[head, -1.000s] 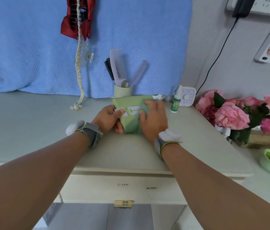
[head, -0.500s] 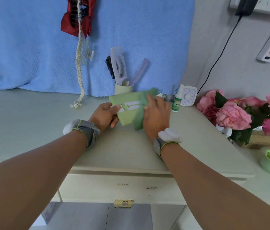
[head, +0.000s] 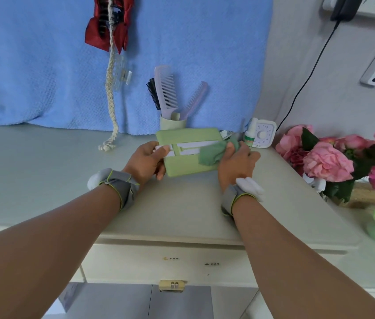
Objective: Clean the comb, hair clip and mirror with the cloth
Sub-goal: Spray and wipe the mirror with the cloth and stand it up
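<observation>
Cloth (head: pixel 211 155) is bunched in our right hand (head: pixel 237 162), fingers curled round it, and pressed to the right end of the mirror (head: pixel 186 166). Our left hand (head: pixel 146 161) pinches the mirror's left end, holding it near the tabletop's (head: pixel 43 169) back edge, before the cup (head: pixel 172 123). We judge the step to be wiping the mirror's back. The next move calls for turning it over.

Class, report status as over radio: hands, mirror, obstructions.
Left hand grips mirror. Right hand holds cloth against its right edge. Cup close behind, not blocking.
</observation>
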Demonstrator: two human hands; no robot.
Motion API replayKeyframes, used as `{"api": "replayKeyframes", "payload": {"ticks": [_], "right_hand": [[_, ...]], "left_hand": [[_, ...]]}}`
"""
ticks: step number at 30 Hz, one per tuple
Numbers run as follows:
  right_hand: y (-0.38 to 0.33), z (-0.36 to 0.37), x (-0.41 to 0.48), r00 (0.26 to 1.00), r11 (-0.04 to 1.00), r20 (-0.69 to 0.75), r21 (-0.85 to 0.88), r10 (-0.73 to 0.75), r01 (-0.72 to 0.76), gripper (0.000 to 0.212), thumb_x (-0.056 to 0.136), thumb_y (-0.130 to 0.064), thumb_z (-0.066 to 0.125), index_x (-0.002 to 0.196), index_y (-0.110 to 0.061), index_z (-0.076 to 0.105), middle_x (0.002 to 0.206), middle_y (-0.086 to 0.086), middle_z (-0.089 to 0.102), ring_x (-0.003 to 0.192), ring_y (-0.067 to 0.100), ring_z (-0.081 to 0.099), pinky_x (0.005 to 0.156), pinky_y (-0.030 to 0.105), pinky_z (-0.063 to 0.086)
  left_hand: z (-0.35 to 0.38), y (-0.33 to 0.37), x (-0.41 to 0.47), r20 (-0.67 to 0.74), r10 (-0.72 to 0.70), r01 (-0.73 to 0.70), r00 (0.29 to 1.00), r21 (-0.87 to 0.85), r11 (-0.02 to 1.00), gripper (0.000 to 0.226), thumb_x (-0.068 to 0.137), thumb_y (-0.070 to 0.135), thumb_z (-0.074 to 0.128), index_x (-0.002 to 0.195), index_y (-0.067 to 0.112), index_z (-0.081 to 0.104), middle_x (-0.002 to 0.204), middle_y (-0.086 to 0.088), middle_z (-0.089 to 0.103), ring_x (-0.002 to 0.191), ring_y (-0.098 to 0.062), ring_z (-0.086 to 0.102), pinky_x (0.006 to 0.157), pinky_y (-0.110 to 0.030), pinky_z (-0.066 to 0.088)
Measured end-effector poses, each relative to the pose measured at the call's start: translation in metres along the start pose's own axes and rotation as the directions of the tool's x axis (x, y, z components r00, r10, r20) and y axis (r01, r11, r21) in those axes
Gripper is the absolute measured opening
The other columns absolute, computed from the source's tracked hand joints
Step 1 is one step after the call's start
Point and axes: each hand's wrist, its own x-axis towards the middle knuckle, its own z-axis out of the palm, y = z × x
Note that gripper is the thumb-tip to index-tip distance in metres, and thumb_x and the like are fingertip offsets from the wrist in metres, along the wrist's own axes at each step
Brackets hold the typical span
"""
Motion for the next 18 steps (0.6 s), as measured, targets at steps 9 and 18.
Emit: {"api": "replayKeyframes", "payload": {"ticks": [9, 18], "right_hand": [[-0.010, 0.001, -0.019, 0.857, 0.756, 0.479, 0.628, -0.189, -0.185, 0.026, 0.099, -0.028, 0.054, 0.113, -0.006, 0.056, 0.083, 0.012, 0.064, 0.047, 0.018, 0.056, 0.052, 0.034, 0.057], [-0.011, -0.005, -0.026, 0.635, 0.844, 0.644, 0.536, -0.426, 0.022, 0.027, 0.087, -0.015, 0.073, 0.102, 0.005, 0.065, 0.072, 0.014, 0.068, 0.046, 0.016, 0.059, 0.046, 0.029, 0.053]], "left_hand": [[0.005, 0.005, -0.003, -0.035, 0.041, -0.047, 0.999, -0.183, 0.982, 0.025, 0.101, 0.012, 0.045, 0.123, 0.000, 0.045, 0.067, -0.012, 0.068, 0.056, -0.023, 0.068, 0.057, -0.030, 0.056], [0.002, 0.003, -0.005, -0.019, 0.030, -0.035, 0.999, -0.307, 0.951, 0.034, 0.097, 0.019, 0.055, 0.131, 0.016, 0.056, 0.119, -0.021, 0.066, 0.103, -0.035, 0.065, 0.092, -0.046, 0.053]]}}
